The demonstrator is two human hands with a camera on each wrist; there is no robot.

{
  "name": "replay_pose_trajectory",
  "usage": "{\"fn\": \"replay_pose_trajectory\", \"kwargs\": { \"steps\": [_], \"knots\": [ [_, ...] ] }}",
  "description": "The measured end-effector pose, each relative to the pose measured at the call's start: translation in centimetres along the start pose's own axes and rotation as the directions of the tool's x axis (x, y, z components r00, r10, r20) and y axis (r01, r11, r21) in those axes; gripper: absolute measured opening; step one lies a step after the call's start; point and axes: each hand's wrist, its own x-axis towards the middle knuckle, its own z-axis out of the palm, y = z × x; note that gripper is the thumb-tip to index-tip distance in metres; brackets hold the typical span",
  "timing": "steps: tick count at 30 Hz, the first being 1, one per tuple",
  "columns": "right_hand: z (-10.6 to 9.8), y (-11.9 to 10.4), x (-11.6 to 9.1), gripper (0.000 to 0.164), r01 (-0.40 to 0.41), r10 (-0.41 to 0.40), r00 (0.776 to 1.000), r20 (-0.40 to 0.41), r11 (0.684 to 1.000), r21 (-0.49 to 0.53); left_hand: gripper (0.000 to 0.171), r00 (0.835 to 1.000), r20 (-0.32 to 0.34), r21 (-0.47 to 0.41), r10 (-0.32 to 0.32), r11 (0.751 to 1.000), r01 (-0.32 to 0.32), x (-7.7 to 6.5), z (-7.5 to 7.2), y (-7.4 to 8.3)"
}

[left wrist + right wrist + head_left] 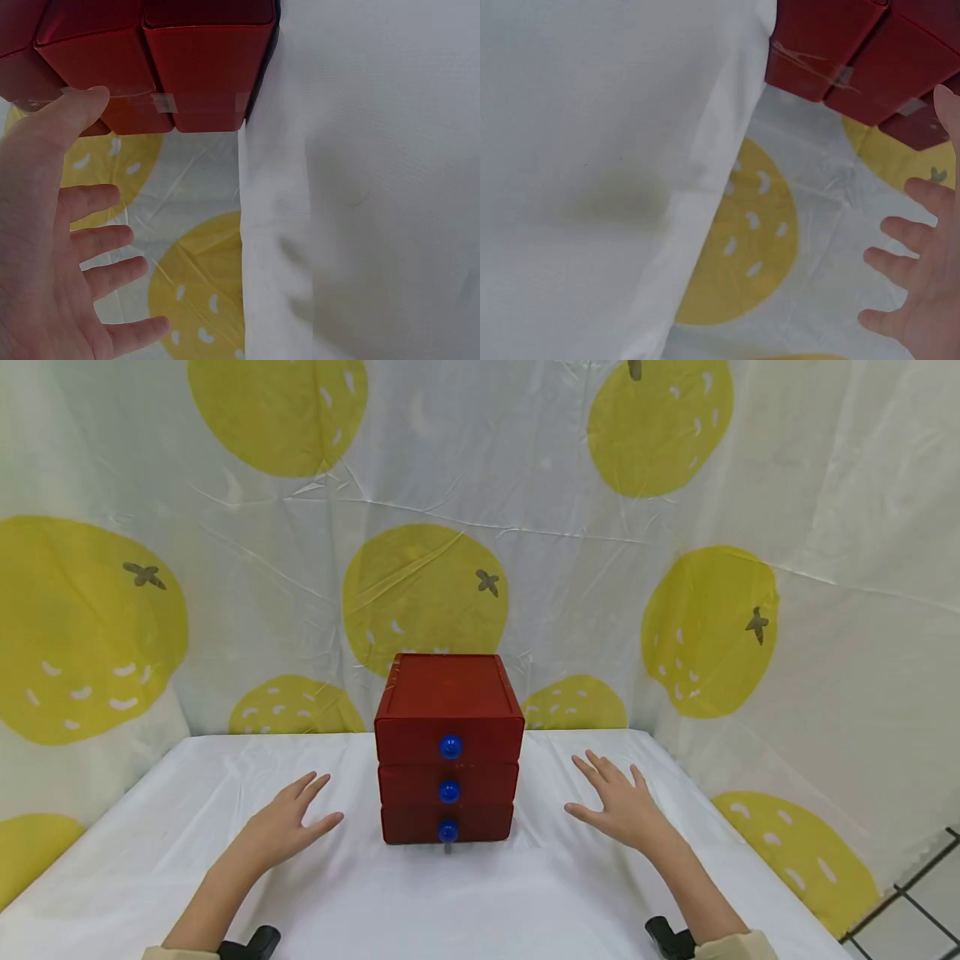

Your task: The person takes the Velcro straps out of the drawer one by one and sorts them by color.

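A dark red box with three stacked drawers [450, 689] stands on the white-covered table, all drawers closed. Each drawer front carries a round blue knob: top [451, 747], middle [449, 791] and bottom [447, 831]. To the left of the box my left hand [281, 831] hovers over the cloth, fingers spread and holding nothing. My right hand [618, 806] is held likewise on the right side, apart from the box. In the left wrist view the box's side [202, 75] shows beyond the thumb; strips of clear tape [844, 75] cross the box's side in the right wrist view.
A white cloth [480, 902] covers the table. Behind and beside it hangs a pale curtain [555, 577] printed with large yellow fruits. A dark wire grid [907, 893] stands at the lower right, past the table's edge. Black straps with mounts [255, 943] sit at the wrists.
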Motion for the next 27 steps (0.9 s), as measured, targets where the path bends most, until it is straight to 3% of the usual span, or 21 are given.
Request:
{"fn": "replay_pose_trajectory", "kwargs": {
  "steps": [10, 15, 19, 27],
  "knots": [
    [0.2, -0.8, 0.2, 0.072, 0.039, -0.038, 0.997, -0.064, 0.999, 0.006, 0.068, 1.0, -0.002, -0.039, -0.006, 0.999, 0.006, 0.2, -0.3, 0.6],
    [0.3, -1.4, 0.3, 0.07, 0.062, -0.061, 0.992, -0.112, 0.998, 0.003, 0.068, 1.0, -0.013, -0.117, 0.002, 0.993, -0.004, 0.4, 0.0, 0.8],
    [0.4, -1.8, 0.5, 0.069, 0.074, -0.074, 0.988, -0.139, 0.997, -0.003, 0.07, 1.0, 0.007, -0.178, -0.014, 0.984, 0.015, 0.6, 0.2, 1.1],
    [0.6, -2.5, 0.5, 0.071, 0.069, -0.065, 0.983, -0.171, 0.997, 0.019, 0.077, 0.998, 0.036, -0.208, -0.056, 0.976, 0.062, 1.1, 0.3, 1.9]
  ]
}}
